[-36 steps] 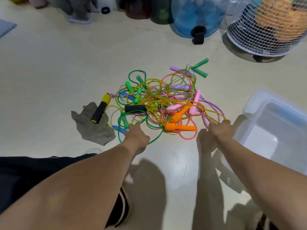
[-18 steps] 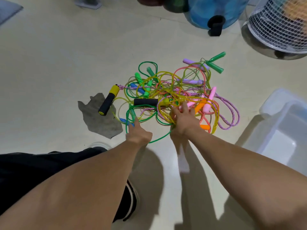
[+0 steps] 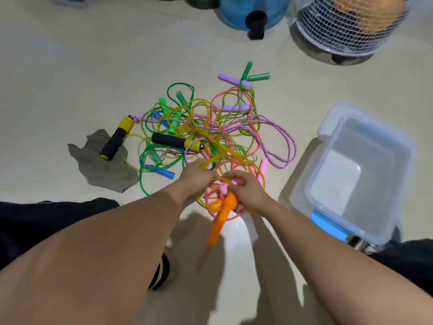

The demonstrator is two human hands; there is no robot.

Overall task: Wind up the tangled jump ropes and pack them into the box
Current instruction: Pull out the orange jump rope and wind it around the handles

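**A:** Head view, nearest first: the orange handles (image 3: 219, 216) hang just below the two hands, the longer one pointing down and slightly left towards the person, its long axis close to vertical in the picture.

**B:** And the hands?

**A:** The right hand (image 3: 248, 190) has its fingers curled round pink and orange cord at the near edge of the jump ropes (image 3: 210, 134). The left hand (image 3: 195, 175) pinches a yellow strand beside it, fingers narrow.

**B:** How will the stuff handle?

**A:** Light and limp, by the look of it. The cords are thin, slick plastic or braid and likely to snag on each other; the handles are the only stiff parts, so those are the places to take hold.

**B:** Farther out?

**A:** The tangle sprawls on the floor (image 3: 70, 78) with no single direction; the black-and-yellow handle (image 3: 174, 141) lies roughly left to right. The box (image 3: 365, 231) sits open to the right, well apart from the pile.
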